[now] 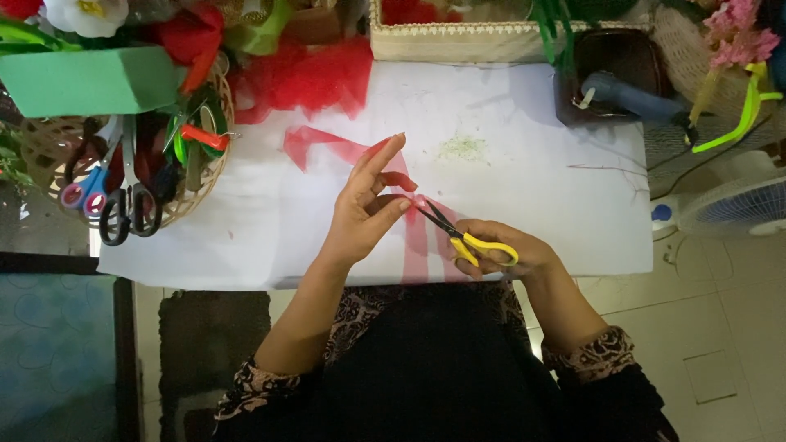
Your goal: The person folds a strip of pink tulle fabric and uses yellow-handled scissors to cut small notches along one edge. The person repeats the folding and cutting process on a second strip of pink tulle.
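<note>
red netting, sheer and limp, lay in a strip [372, 160] across the white worktop [524, 188], its near end pinched between thumb and forefinger of the left hand [366, 205]. the other fingers of that hand fanned upward, wrist resting low. the right hand [499, 250] was closed through the yellow loops of small scissors [458, 233], blades parted and aimed at the pinched spot. to my eye the cut wanted the net held taut and the blades kept just clear of the fingertips, since such flimsy stuff folds rather than shears. a basket [209, 176] of spare scissors stood well apart on the left.
</note>
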